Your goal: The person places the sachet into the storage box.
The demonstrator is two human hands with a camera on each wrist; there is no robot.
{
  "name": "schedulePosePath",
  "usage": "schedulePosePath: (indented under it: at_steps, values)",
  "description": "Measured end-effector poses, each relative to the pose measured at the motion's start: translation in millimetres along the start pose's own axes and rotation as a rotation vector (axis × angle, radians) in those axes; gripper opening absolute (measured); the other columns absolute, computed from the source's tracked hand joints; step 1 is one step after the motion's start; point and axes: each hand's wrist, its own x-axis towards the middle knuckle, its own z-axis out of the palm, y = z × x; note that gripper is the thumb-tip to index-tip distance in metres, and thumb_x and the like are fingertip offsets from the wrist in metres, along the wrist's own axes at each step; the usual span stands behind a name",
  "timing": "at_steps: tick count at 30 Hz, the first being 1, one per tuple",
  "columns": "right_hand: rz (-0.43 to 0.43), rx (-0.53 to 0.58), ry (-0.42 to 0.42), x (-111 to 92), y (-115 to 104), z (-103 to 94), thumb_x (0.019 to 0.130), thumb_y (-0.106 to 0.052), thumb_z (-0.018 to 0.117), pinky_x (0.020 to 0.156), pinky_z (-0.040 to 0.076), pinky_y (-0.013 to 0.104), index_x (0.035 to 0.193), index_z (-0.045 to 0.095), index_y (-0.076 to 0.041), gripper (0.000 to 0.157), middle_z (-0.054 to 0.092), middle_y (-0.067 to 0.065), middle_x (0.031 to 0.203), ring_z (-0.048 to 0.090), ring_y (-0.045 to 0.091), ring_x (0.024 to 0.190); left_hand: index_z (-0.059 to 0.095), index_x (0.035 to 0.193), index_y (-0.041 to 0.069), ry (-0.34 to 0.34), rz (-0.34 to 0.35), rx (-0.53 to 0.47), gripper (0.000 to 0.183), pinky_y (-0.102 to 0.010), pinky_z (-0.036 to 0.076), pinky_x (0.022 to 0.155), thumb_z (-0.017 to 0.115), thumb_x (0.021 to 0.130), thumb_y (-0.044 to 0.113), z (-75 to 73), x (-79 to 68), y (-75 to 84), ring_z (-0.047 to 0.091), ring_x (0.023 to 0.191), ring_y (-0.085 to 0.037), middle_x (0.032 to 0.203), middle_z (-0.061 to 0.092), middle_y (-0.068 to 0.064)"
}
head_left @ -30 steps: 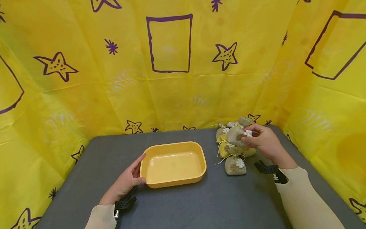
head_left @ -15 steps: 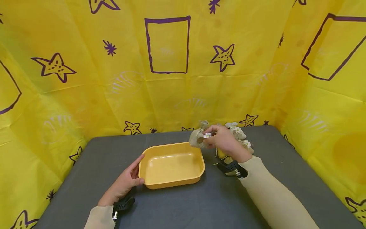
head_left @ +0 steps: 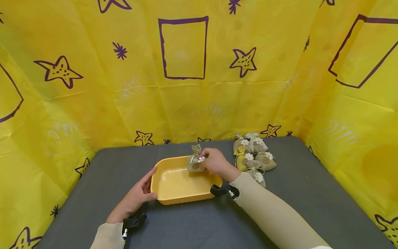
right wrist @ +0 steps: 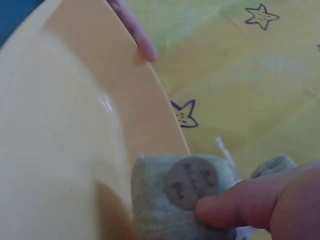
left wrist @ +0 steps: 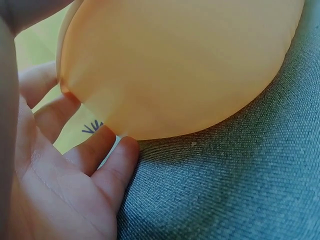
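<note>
A yellow rectangular plastic tub [head_left: 178, 183] stands on the grey table. My left hand [head_left: 135, 195] holds its left end, thumb at the near corner and index finger at the far one. The left wrist view shows fingertips [left wrist: 127, 145] against the tub's outer wall. Over the tub's far right part, my right hand [head_left: 216, 164] pinches a small beige drawstring pouch [head_left: 193, 163] with a white flower. The pouch hangs upright, its tied neck up. In the right wrist view my thumb [right wrist: 235, 202] presses beside the pouch's round brown label [right wrist: 187, 182].
Several similar pouches lie grouped right of the tub, among them a yellow pouch [head_left: 242, 162] and a beige pouch [head_left: 266, 162]. The nearest is partly behind my right forearm. Yellow patterned cloth [head_left: 183, 110] hangs behind and along both sides of the grey table [head_left: 124, 166].
My right hand has carried the beige pouch left from the group, past the tub's right rim, and lowered it over the tub. My left hand keeps its hold on the tub.
</note>
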Motion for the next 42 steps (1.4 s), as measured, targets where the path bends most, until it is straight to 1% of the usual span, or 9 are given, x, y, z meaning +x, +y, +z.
schedulePosePath:
  at_steps: [7,14,16,19,21,23,28,33,42]
  values:
    - [0.026,-0.164,-0.085,-3,-6,12.3,0.086,-0.002,0.072,0.057,0.045,0.028,0.101,0.066,-0.01,0.017,0.06,0.011,0.111,0.054,0.023,0.083,0.012,0.161,0.013,-0.004,0.019,0.039,0.089,-0.031,0.041,0.103,0.07,0.094,0.009,-2.8,-0.9,0.2,0.024,0.144,-0.036,0.164,0.01,-0.016]
    - [0.198,-0.045,-0.074,-12,-9,14.6,0.087,-0.007,0.072,0.038,0.031,0.027,0.123,0.064,-0.02,0.039,0.057,0.013,0.115,0.036,0.017,0.045,0.012,0.161,0.012,-0.003,0.006,0.033,0.088,-0.032,0.041,0.103,0.07,0.094,0.008,-1.1,-1.1,-0.7,0.024,0.144,-0.037,0.164,0.009,-0.016]
    - [0.202,0.021,-0.053,-11,-9,18.1,0.087,-0.003,0.069,0.043,0.04,0.028,0.124,0.065,-0.017,0.041,0.058,0.013,0.116,0.044,0.016,0.051,0.012,0.161,0.012,0.005,-0.001,0.029,0.088,-0.032,0.042,0.102,0.069,0.094,0.008,-0.7,-1.2,-0.4,0.024,0.144,-0.037,0.164,0.009,-0.016]
    - [0.2,0.116,-0.024,-8,-10,27.1,0.087,0.002,0.065,0.062,0.055,0.035,0.122,0.068,-0.01,0.037,0.058,0.013,0.121,0.058,0.021,0.079,0.012,0.161,0.012,0.013,-0.011,0.025,0.088,-0.031,0.042,0.102,0.069,0.095,0.008,-0.1,-1.3,0.1,0.023,0.145,-0.036,0.164,0.009,-0.016]
    - [0.206,0.171,-0.01,-5,-12,35.4,0.087,0.004,0.065,0.076,0.057,0.043,0.119,0.069,-0.007,0.034,0.058,0.013,0.125,0.058,0.027,0.1,0.012,0.161,0.012,0.016,-0.013,0.028,0.087,-0.03,0.041,0.102,0.069,0.095,0.008,0.0,-1.3,0.0,0.023,0.145,-0.036,0.164,0.009,-0.016]
    - [0.217,0.204,-0.007,-2,-14,44.9,0.088,0.004,0.064,0.081,0.057,0.047,0.117,0.07,-0.006,0.032,0.058,0.012,0.126,0.057,0.032,0.107,0.012,0.161,0.012,0.015,-0.012,0.038,0.087,-0.03,0.041,0.102,0.069,0.095,0.008,-0.1,-1.1,-0.5,0.023,0.145,-0.036,0.164,0.009,-0.016]
    - [0.207,0.238,-0.025,3,-23,69.3,0.087,0.006,0.065,0.08,0.057,0.043,0.116,0.07,-0.004,0.031,0.059,0.01,0.123,0.059,0.028,0.102,0.012,0.161,0.012,0.006,-0.003,0.053,0.088,-0.029,0.04,0.103,0.069,0.094,0.007,-0.8,0.4,-2.0,0.022,0.145,-0.037,0.164,0.009,-0.017]
    - [0.177,0.199,-0.025,7,-31,89.7,0.086,0.004,0.067,0.074,0.056,0.037,0.114,0.072,-0.006,0.03,0.062,0.006,0.113,0.059,0.023,0.09,0.009,0.161,0.012,-0.019,0.008,0.044,0.089,-0.03,0.04,0.104,0.068,0.095,0.007,-0.4,0.8,-1.0,0.02,0.146,-0.038,0.164,0.007,-0.017]
    - [0.127,0.221,-0.051,10,-36,108.1,0.086,0.002,0.067,0.077,0.056,0.037,0.114,0.071,-0.005,0.029,0.063,0.005,0.106,0.06,0.022,0.089,0.009,0.161,0.014,-0.022,-0.003,0.045,0.09,-0.03,0.04,0.104,0.069,0.095,0.009,1.5,0.2,3.1,0.02,0.145,-0.038,0.164,0.005,-0.016]
